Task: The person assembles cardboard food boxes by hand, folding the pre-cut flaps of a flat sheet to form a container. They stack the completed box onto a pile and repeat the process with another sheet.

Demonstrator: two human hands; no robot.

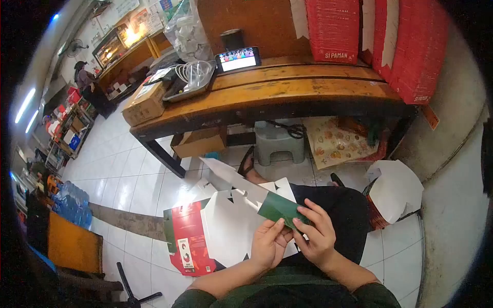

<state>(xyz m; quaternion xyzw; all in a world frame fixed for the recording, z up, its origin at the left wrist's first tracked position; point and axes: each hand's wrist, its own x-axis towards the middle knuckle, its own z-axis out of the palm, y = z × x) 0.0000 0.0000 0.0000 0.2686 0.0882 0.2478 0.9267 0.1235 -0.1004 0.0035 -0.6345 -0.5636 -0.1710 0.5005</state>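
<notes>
Over my lap, my left hand (269,243) and my right hand (317,237) pinch the near end of a folded cardboard box blank (276,206). Its outer face here is green, and a long white inner side stretches away toward the bench. Both thumbs press close together at the green edge. Beneath it lies another flat box blank (191,237), red and green printed on the left with its white inside (226,226) facing up. My forearms and the held piece cover part of it.
Ahead stands a wooden bench (308,91) bearing a propped phone (238,59), a metal tray (191,84) and red box stacks (334,31). Below are a grey stool (280,143) and a carton (199,142). White-and-red blanks (394,191) sit at right. A person (90,87) stands far left.
</notes>
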